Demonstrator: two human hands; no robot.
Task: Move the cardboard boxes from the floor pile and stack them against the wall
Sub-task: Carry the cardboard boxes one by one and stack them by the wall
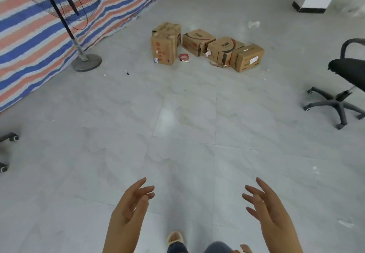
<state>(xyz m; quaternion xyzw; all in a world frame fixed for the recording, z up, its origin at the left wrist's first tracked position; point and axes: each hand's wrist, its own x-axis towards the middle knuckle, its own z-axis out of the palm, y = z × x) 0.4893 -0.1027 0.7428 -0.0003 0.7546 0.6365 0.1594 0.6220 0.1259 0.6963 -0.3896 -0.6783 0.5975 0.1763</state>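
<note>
From the head camera I see my left hand (130, 203) and right hand (264, 203) spread, empty, palms facing. The cardboard boxes (205, 45) sit at twelve o'clock on the floor (177, 114) (standing fan (65, 21) at ten).

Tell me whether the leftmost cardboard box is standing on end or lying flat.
Standing on end: the leftmost box rises taller than the neighbouring boxes, narrow base on the floor.

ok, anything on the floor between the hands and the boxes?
Nothing visible. Both hands, left and right, are open and empty, with only bare tile up to the boxes. The fan stand and chair sit off to the sides.
</note>
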